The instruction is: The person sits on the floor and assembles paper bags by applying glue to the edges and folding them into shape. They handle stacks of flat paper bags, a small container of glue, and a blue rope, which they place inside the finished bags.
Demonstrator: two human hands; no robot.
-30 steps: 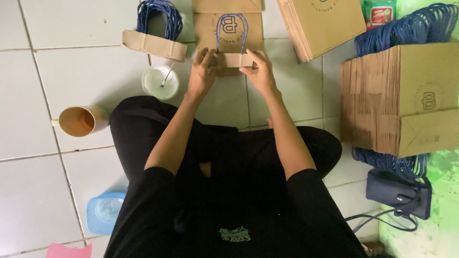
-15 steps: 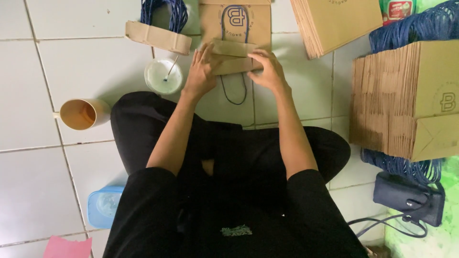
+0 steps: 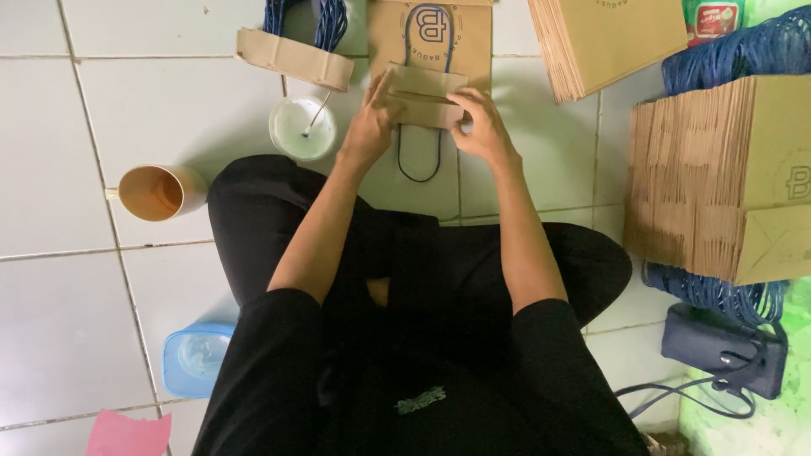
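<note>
While both hands work at it, the folded strip of brown card [image 3: 427, 95] lies across the lower edge of a flat brown paper bag [image 3: 431, 34] on the white tiled floor [image 3: 152, 101], just ahead of the person's crossed legs. The left hand [image 3: 372, 127] presses its fingers together on the strip's left end; the right hand [image 3: 483, 127] pinches the right end between thumb and fingers. A dark blue cord loop [image 3: 420, 156] hangs below the strip between the two hands.

Left of the left hand stands a white cup with a stick in it [image 3: 302, 128], and further left a tan mug [image 3: 156, 192] lies on its side. To the right, stacks of flat brown bags [image 3: 726, 169] rest on bundles of blue cord [image 3: 718, 295].
</note>
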